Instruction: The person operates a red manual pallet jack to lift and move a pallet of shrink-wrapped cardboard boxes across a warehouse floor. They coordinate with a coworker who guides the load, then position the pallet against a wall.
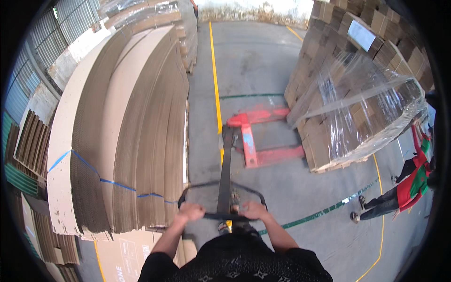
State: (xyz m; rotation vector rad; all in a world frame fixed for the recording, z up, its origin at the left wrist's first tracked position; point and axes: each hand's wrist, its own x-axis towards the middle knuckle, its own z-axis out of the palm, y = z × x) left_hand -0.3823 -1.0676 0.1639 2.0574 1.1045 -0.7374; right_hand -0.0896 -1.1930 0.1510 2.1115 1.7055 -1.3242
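Both my hands grip the black loop handle of a red pallet jack (248,141). My left hand (192,211) is closed round the left part of the handle (220,216), and my right hand (253,210) is wrapped round the right part. From the handle a dark tiller bar (225,174) runs forward to the jack's head. The two red forks point right, toward a pallet load of cartons (329,136) in clear stretch film; their tips reach its near side. Whether they go under it is hidden.
Tall stacks of flat cardboard sheets (141,117) with blue strapping stand close on my left. More stacked cartons (376,28) rise at the far right. Two people (408,188) in red and green tops stand at right. Yellow (214,70) and green floor lines (319,214) cross the grey floor.
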